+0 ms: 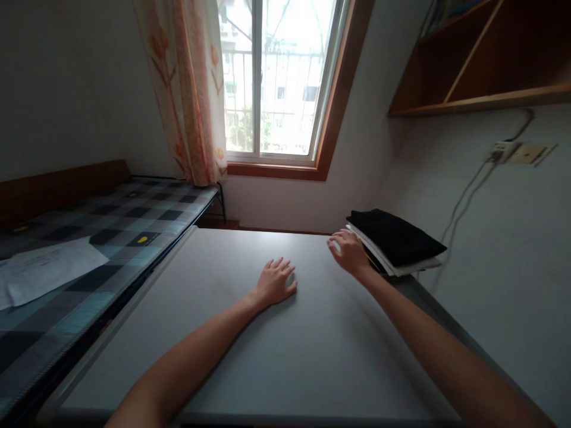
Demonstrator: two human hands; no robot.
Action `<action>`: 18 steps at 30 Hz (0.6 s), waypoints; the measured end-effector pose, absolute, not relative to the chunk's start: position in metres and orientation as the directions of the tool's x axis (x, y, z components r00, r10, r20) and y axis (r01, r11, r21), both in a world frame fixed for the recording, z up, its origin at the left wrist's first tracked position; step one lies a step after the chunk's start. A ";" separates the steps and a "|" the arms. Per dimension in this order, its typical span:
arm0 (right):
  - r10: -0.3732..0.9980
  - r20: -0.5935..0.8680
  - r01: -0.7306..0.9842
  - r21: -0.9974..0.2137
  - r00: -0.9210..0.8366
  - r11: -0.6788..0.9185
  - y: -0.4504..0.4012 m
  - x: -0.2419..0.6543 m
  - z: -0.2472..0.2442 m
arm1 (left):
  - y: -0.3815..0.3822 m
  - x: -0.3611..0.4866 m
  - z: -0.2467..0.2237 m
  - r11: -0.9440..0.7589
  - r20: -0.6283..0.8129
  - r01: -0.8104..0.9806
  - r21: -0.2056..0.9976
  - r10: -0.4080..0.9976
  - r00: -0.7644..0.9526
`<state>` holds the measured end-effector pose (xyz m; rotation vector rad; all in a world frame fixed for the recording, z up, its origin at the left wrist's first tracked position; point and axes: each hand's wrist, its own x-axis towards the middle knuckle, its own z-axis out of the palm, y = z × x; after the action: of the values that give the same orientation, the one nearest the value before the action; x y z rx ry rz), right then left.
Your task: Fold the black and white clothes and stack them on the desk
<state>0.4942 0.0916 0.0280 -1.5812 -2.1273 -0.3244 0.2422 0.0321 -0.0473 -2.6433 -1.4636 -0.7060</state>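
My left hand point(275, 282) rests on the white tabletop point(214, 368) near its middle, fingers spread and nothing held. Farther right, my right hand point(348, 251) is at the left side of a stack with a black cloth-like item point(395, 235) on top and white sheets or folders point(370, 245) beneath. Its fingers are slightly bent and apart, with nothing visible in them. Whether the right hand touches the stack is hard to tell.
A bed with a checkered cover point(111, 214) stands along the left, with white papers point(53, 267) on it. Behind the table are a curtain point(191, 89) and a window. A wooden shelf point(486, 101) and a socket with cables point(502, 151) are on the right wall.
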 end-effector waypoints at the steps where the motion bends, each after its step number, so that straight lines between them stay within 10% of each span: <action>1: 0.843 0.465 0.933 -0.088 -0.272 0.349 0.084 0.478 0.017 | 0.035 0.235 -0.047 -0.523 0.411 0.834 0.179 0.810 0.419; 18: 0.981 0.019 0.979 -0.067 -0.191 0.192 0.078 0.430 -0.051 | 0.044 0.205 -0.050 -0.306 0.163 0.931 0.198 0.947 0.277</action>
<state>0.4299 0.0779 -0.0514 -1.9603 -2.3810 0.0612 0.2051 0.0444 -0.0502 -2.5598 -1.8862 -0.4026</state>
